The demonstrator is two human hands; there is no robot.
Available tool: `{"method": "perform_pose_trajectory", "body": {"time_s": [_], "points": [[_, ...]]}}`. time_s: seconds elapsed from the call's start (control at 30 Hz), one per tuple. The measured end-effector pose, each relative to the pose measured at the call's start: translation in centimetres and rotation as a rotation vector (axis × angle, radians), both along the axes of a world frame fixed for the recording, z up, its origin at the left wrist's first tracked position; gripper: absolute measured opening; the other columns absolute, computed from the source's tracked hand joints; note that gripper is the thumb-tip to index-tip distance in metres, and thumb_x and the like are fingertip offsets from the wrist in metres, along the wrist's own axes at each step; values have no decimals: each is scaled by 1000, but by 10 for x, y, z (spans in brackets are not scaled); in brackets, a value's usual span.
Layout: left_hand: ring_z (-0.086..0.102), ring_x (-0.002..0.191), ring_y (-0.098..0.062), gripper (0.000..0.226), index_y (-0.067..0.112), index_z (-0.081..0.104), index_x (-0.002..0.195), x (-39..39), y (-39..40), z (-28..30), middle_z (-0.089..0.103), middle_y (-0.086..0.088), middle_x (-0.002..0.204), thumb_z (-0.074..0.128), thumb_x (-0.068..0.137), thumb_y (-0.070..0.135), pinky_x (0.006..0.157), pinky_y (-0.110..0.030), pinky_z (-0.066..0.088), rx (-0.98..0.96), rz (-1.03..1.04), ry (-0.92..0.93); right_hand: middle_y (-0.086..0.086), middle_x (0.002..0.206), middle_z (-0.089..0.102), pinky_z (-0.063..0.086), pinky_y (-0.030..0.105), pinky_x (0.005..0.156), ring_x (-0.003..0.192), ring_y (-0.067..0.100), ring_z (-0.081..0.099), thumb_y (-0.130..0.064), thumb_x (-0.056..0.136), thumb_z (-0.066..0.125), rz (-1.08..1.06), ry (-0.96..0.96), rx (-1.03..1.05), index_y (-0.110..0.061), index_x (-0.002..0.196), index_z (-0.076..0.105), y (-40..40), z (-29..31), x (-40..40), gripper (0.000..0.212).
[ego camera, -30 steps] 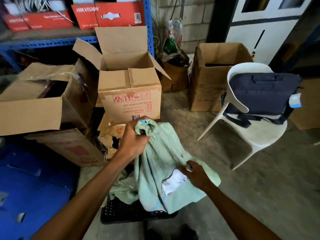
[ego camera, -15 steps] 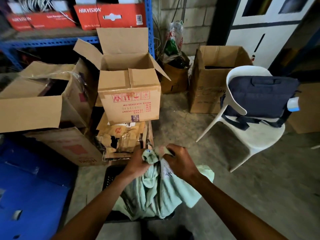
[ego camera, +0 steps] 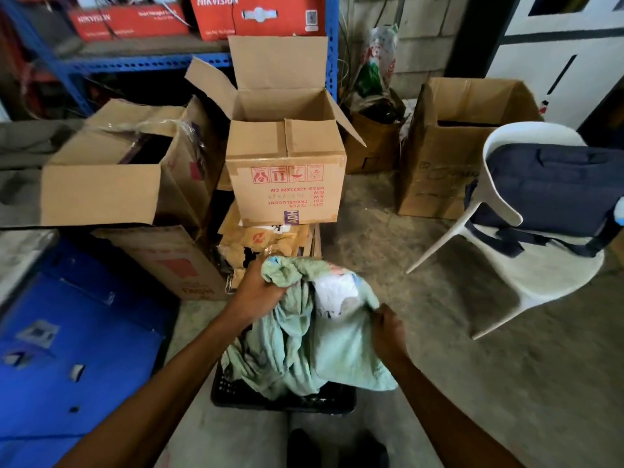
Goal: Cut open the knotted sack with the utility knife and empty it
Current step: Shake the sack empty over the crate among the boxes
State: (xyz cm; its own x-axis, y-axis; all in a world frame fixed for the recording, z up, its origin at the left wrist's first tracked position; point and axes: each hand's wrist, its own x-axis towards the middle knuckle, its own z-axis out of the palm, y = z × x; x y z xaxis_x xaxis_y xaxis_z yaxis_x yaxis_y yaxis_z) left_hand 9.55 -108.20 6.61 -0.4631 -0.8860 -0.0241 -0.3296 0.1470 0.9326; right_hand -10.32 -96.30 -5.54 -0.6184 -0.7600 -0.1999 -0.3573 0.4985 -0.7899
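A pale green cloth sack hangs over a black plastic crate on the floor. My left hand is closed around the bunched top end of the sack. My right hand pinches the cloth's right edge, lower down. Between the hands the fabric gapes and something white shows inside. No utility knife is visible.
Open cardboard boxes stand ahead and to the left, with torn packaging below them. Blue shelving holds red boxes behind. A white plastic chair with a dark bag stands at right. A blue bin is at left. My dark shoes are below the crate.
My right hand has moved from the sack's top, beside the left, down and right along the cloth. The fabric has spread apart and the white patch shows again.
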Motion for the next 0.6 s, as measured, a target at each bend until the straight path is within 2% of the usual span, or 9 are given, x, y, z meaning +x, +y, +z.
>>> {"method": "perform_pose_trajectory", "body": {"time_s": [0.07,0.13,0.23,0.33,0.4,0.43,0.5,0.53,0.6], "points": [[63,99,-31,22,-2,65,102,10,-7,8,66,-14,104,65,80,-8,88,-45,51,-68,92,25,30,100,64,46,41,75,93,39,61,-7,96,40,-140,15,-155,4,101,56,-22,31,-1,21],[64,99,-27,25,0,66,104,19,-13,11,67,-12,106,69,79,-3,91,-46,51,-86,170,55,28,112,63,46,42,87,102,40,59,-9,97,36,-192,50,-244,3,112,54,-40,66,-4,27],[67,96,-13,24,14,69,100,28,-24,21,71,-6,102,66,76,11,88,-41,53,-142,211,76,23,115,63,42,33,88,106,36,58,-7,97,37,1,114,-352,2,114,56,-54,108,-7,27],[64,105,-28,34,1,66,107,37,-41,32,67,-12,112,58,76,13,95,-47,51,-205,309,78,21,108,66,42,30,79,98,32,60,-5,97,38,114,209,-426,1,112,58,-55,143,-6,25],[65,102,-28,31,2,67,101,40,-51,40,67,-9,105,58,75,15,91,-36,53,-266,317,85,20,104,66,42,31,76,95,32,61,-6,96,39,186,250,-457,1,110,58,-59,169,-5,24],[67,97,-21,24,10,70,95,41,-52,44,68,-3,98,60,73,17,86,-24,53,-279,331,89,19,100,66,41,31,73,91,32,60,-6,96,39,261,283,-446,0,107,58,-60,179,-3,23],[65,84,8,17,32,69,82,41,-52,52,67,13,90,65,73,18,72,-5,48,-325,394,171,19,95,65,40,32,69,84,29,59,-6,95,40,290,343,-498,0,101,58,-61,198,2,20],[62,80,18,18,33,69,81,39,-53,56,67,15,89,67,73,17,70,-3,48,-358,367,176,19,96,65,41,33,69,83,27,59,-5,95,40,256,355,-545,-1,101,58,-63,207,3,20],[58,77,24,17,26,72,89,35,-52,62,67,12,89,69,74,18,71,-5,49,-411,258,88,18,93,65,39,30,67,80,26,58,-5,94,40,331,398,-515,-2,98,59,-66,219,6,19]]}}
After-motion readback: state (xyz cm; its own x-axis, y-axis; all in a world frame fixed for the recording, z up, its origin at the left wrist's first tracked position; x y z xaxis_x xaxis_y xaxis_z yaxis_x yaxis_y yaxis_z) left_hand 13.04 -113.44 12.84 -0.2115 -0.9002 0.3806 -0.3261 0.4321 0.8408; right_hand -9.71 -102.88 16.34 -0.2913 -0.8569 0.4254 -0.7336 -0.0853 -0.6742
